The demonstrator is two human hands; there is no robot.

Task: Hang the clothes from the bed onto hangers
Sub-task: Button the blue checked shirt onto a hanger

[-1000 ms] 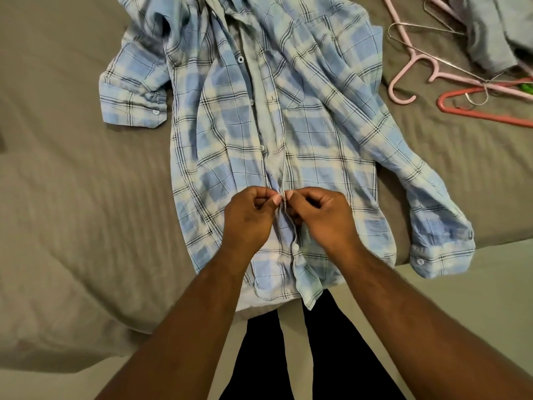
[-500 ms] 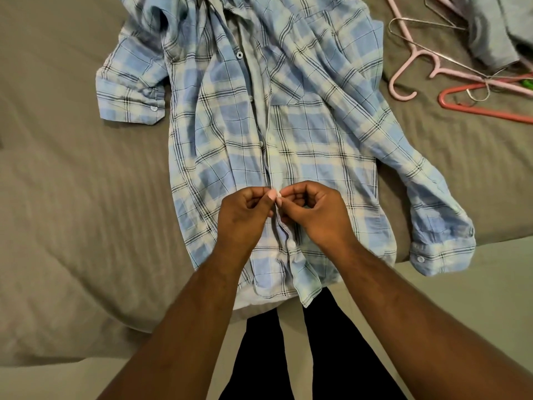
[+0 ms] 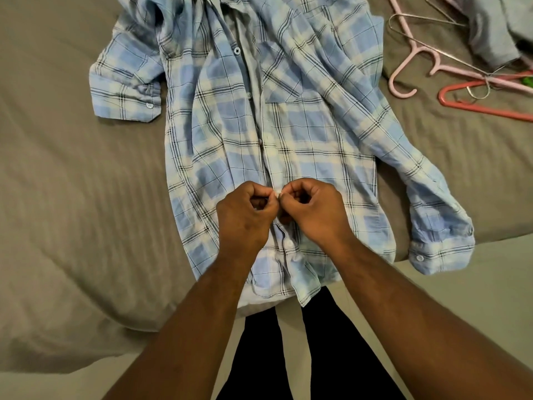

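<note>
A blue and white plaid shirt [image 3: 302, 134] lies face up on the grey-brown bed [image 3: 72, 183], its hem hanging over the near edge. My left hand [image 3: 245, 217] and my right hand [image 3: 314, 212] meet at the shirt's front placket, low down. Each pinches the placket edge between thumb and forefinger, fingertips almost touching around a small white button. One fastened button shows just below my hands. A pink hanger [image 3: 409, 62] and a red hanger [image 3: 484, 106] lie at the back right.
A thin wire hanger [image 3: 427, 44] lies tangled with the plastic ones. A grey garment [image 3: 496, 27] is bunched in the top right corner. The shirt's right sleeve droops over the bed edge at the right. My dark trouser legs stand against the bed.
Both hands have crept a little farther up the placket, still pinching it together. The shirt lies where it was.
</note>
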